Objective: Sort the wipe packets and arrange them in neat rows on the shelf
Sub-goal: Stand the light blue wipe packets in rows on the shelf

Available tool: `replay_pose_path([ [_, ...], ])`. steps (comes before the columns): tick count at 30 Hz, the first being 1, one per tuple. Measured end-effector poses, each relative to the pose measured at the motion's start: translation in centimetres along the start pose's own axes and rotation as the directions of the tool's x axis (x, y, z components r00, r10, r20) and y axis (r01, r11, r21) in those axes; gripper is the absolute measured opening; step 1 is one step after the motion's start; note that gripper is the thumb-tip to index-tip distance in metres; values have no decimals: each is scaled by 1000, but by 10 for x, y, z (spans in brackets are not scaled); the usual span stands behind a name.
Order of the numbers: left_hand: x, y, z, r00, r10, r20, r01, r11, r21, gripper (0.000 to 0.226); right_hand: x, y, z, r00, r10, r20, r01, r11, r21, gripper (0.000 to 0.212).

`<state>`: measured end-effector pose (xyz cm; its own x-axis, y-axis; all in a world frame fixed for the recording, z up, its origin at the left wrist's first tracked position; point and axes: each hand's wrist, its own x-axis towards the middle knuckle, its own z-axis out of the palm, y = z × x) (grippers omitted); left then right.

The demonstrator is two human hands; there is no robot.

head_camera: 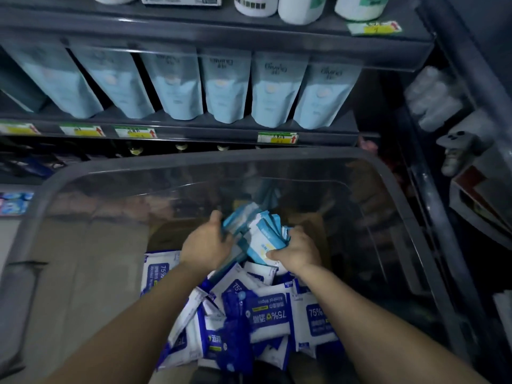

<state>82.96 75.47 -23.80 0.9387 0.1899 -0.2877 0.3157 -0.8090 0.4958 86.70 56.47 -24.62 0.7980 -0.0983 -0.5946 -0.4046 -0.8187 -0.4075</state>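
Note:
Both my hands reach down into a clear plastic bin (pixel 393 176) in front of the shelf. Between them is a bunch of light blue wipe packets (pixel 260 234). My left hand (pixel 206 243) grips the bunch from the left side. My right hand (pixel 297 252) holds it from the right, thumb on a packet's face. Below my forearms lies a heap of dark blue and white alcohol wipe packets (pixel 270 314), loosely piled in the bin's near half.
A shelf (pixel 194 128) just above the bin carries a row of pale blue pouches (pixel 277 90) leaning side by side, with price tags along its edge. White bottles (pixel 299 6) stand on the shelf above. Boxes and small goods (pixel 471 195) fill racks at the right.

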Motion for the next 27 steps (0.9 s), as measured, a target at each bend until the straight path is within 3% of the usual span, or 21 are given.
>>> replay_pose_path([
  [4,-6,-24,-18,976,-189,107,208,957,-204,23,-7,-7,1,994,-103,-38,100,993,-56,60],
  [9,-13,-52,-15,925,-286,252,331,930,-162,29,-10,-3,-3,987,-158,-34,156,987,-46,37],
  [14,-13,-50,-4,920,-286,269,319,944,-86,35,-11,-2,-16,973,-192,-130,174,975,-138,28],
  [17,-13,-42,7,953,-226,203,225,974,28,42,-13,0,-17,981,-156,-117,147,985,-85,31],
  [19,-14,-38,12,950,-232,211,235,972,11,52,-13,1,-16,986,-140,-93,135,989,-57,32],
  [23,-14,-35,8,870,-324,372,382,919,-93,50,-12,2,-16,989,-124,-85,122,992,-25,36],
  [27,-15,-41,-11,847,-270,458,478,761,-438,29,-9,5,-19,988,-143,-57,144,989,22,34],
])
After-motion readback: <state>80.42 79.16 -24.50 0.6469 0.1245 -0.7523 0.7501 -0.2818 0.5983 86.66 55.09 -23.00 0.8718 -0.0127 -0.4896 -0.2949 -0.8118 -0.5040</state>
